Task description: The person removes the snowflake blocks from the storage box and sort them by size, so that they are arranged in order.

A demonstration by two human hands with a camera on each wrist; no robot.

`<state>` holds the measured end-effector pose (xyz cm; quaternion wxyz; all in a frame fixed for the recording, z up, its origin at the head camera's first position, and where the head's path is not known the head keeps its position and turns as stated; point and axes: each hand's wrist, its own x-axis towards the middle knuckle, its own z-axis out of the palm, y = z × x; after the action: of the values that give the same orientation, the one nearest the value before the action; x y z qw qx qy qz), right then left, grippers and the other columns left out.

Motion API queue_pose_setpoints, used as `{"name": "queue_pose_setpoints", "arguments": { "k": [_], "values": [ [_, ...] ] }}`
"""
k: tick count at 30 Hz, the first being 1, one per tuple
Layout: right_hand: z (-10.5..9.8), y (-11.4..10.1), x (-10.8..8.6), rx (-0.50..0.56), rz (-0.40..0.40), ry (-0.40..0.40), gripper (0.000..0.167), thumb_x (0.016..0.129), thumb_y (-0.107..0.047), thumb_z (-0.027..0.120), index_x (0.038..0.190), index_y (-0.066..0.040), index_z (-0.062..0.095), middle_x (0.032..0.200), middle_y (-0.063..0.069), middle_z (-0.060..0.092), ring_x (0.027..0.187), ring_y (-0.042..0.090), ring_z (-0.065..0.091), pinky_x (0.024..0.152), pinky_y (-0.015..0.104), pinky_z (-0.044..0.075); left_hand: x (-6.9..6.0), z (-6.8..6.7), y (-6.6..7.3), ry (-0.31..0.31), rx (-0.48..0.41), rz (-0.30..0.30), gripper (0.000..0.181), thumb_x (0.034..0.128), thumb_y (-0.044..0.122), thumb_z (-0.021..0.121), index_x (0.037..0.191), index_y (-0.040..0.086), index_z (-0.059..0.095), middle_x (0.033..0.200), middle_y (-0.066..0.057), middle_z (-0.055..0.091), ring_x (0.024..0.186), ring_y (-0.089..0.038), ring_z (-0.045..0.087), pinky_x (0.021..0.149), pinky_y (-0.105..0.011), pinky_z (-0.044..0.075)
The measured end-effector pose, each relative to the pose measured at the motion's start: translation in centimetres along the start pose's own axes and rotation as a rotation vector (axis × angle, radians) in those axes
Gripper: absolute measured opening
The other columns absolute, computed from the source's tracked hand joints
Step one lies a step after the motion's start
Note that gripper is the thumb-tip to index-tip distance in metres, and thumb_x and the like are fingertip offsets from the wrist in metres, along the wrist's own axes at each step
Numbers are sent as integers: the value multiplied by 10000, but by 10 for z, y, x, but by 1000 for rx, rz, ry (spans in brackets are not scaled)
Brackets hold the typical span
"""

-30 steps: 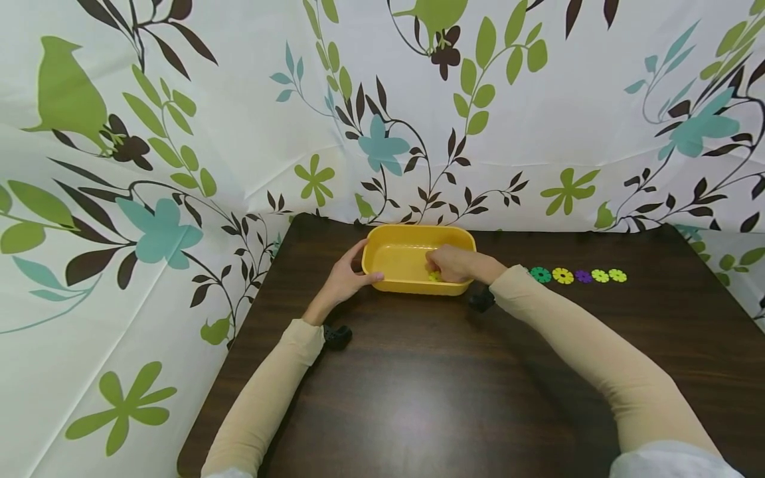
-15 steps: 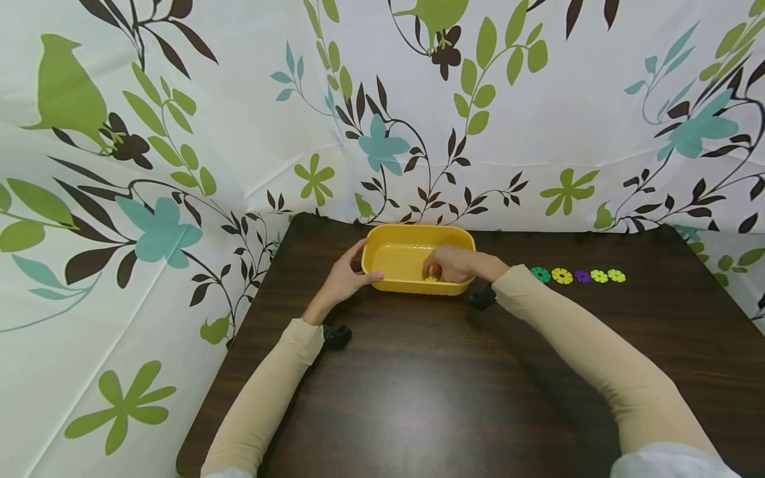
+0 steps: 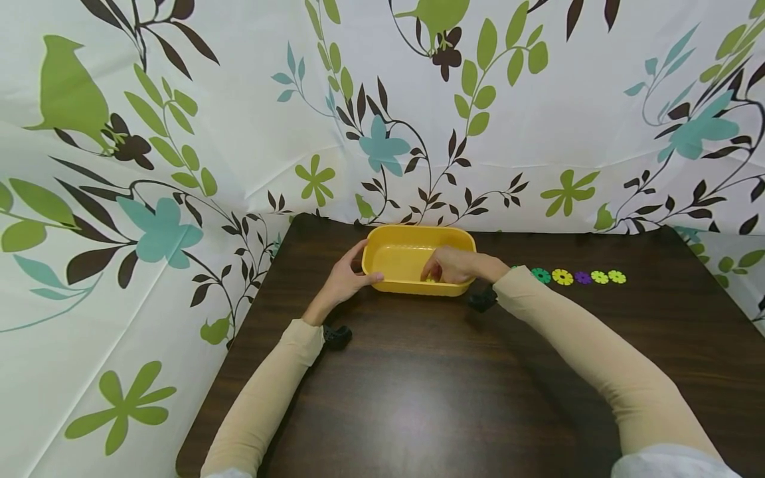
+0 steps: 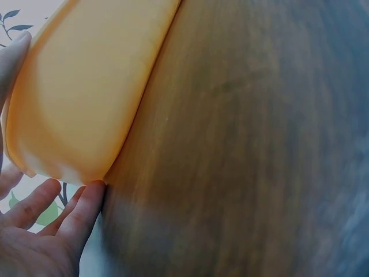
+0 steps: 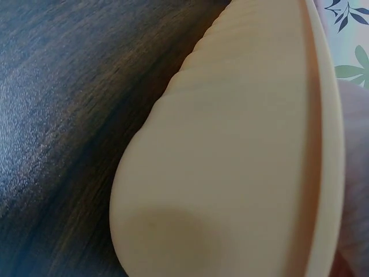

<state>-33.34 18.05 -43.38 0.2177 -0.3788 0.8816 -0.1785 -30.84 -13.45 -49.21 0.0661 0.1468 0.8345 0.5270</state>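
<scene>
A yellow plastic tub [image 3: 394,262] stands near the back of the dark table. My left hand [image 3: 346,275] grips its left end, the thumb over the near rim; in the left wrist view the fingertips [image 4: 86,199] touch the tub's outer wall. Inside the tub's right part is my right hand [image 3: 451,264], fingers curled down at a small yellow flower-shaped disc [image 3: 430,279], which they seem to pinch. The fingers hide most of that disc. From the right wrist, the tub's outer wall [image 5: 219,144] covers most of the view and hides the fingers.
To the right of the tub lies a row of flower-shaped discs: a green one [image 3: 540,275], a larger yellow one [image 3: 562,277], a purple one [image 3: 582,277] and yellow-green ones [image 3: 617,276]. Another green piece is partly behind the right sleeve. A patterned cloth [image 3: 508,166] hangs behind the table [image 3: 394,372].
My right hand has shifted slightly left within the tub, and its fingers have closed down over the yellow disc. The left hand and the tub have stayed in place.
</scene>
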Motion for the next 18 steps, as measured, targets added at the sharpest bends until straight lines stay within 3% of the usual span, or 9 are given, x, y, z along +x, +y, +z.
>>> {"name": "queue_pose_setpoints", "arguments": {
  "k": [7, 18],
  "values": [
    [1, 2, 2, 29, -2, -9, 400, 915, 162, 606, 1162, -45, 841, 892, 13, 759, 805, 109, 602, 755, 238, 537, 1, 1, -1, 3, 3, 0, 1028, 906, 455, 897, 1730, 231, 324, 1680, -145, 464, 1392, -370, 592, 1138, -536, 581],
    [2, 5, 3, 9, 34, 58, 282, 926, 28, 707, 1167, -33, 839, 1006, 62, 823, 862, 125, 658, 836, 302, 606, 1, 1, -2, 1, -3, -2, 1016, 914, 411, 896, 1732, 237, 319, 1673, -141, 473, 1389, -364, 599, 1145, -535, 576]
  ]
}}
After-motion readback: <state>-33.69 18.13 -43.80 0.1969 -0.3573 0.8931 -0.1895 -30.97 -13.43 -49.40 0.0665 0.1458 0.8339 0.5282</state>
